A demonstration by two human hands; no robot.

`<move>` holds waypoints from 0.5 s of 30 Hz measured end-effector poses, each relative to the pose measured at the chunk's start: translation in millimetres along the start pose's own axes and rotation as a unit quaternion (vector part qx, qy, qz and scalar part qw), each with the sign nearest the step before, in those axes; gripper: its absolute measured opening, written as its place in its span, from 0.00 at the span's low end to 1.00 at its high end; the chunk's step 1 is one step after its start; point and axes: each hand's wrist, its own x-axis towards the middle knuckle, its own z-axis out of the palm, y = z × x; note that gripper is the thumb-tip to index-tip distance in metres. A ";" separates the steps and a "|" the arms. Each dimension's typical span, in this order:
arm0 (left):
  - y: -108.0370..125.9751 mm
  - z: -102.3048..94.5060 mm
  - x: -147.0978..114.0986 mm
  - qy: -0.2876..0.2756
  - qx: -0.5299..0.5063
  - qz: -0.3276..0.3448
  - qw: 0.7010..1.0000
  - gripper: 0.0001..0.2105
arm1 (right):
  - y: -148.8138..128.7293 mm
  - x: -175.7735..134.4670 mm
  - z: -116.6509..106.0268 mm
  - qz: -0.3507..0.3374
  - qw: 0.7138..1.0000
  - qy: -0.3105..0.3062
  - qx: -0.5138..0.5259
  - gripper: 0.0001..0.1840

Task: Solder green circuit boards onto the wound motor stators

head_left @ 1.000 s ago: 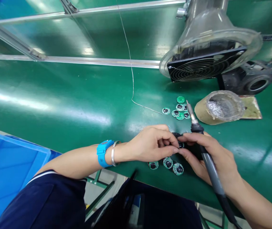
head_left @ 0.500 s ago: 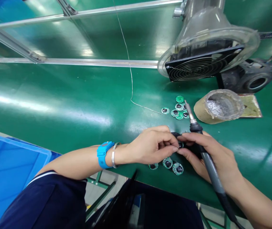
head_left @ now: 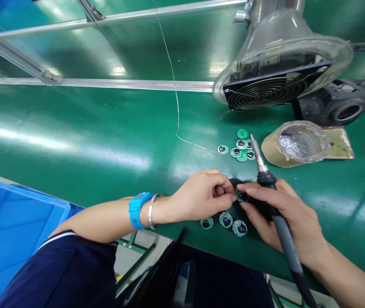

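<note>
**Both hands meet on one little round board**

My left hand [head_left: 201, 196] and right hand [head_left: 278, 214] pinch a small round board [head_left: 240, 196] between their fingertips, near the belt's near edge. My right hand also grips the soldering iron [head_left: 267, 188], tip pointing far away.

Two hands are seen: one left hand [head_left: 201, 196] and one right hand [head_left: 281, 216]. One soldering iron [head_left: 270, 201] is counted. Three small round circuit boards [head_left: 225, 219] are counted at the near edge of the green bench [head_left: 89, 141], and one more [head_left: 240, 196] between the fingertips. About six are clustered [head_left: 242, 147] farther back; the exact number cannot be told. One fan [head_left: 275, 87], one wrapped cup [head_left: 298, 143], one blue bin [head_left: 9, 231].
</note>
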 end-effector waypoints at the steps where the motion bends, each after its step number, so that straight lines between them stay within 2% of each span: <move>1: -0.3 -0.2 0.9 -0.002 -0.004 -0.005 1.000 0.03 | -0.2 0.7 0.4 -0.014 1.000 0.004 0.008 0.30; 6: 1.0 -1.9 1.7 -0.022 -0.014 -0.022 0.999 0.02 | 0.0 0.9 -0.1 -0.061 0.998 0.012 -0.007 0.33; 11: 2.6 -2.7 -1.5 -0.024 -0.012 -0.028 0.999 0.03 | 2.9 -5.0 -2.0 -0.069 0.996 -0.026 -0.049 0.33; 15: 2.7 -1.8 -2.5 -0.016 0.013 -0.011 1.000 0.03 | 3.5 -5.2 -3.8 -0.096 0.993 -0.030 -0.066 0.30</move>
